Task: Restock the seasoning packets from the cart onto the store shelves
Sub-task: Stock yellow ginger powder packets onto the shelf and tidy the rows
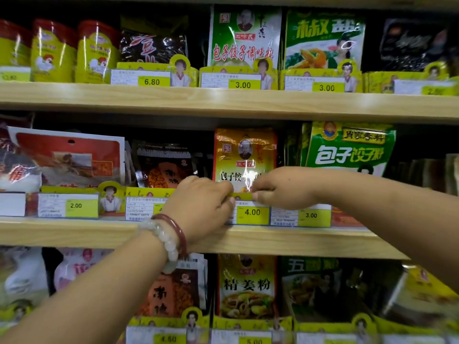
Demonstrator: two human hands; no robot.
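Yellow tray front (pixel 242 195) sits on the middle wooden shelf (pixel 74 232), and both hands pinch its top edge, maybe to keep it straight so the packs stand up. Left hand (pixel 201 204) is at 9 o'clock of the 4.00 price tag (pixel 252 214); right hand (pixel 283 188) is at 1 o'clock. Between the hands, at 12 o'clock, stands the orange seasoning packet (pixel 244 155), upright inside its tray. No cart shows.
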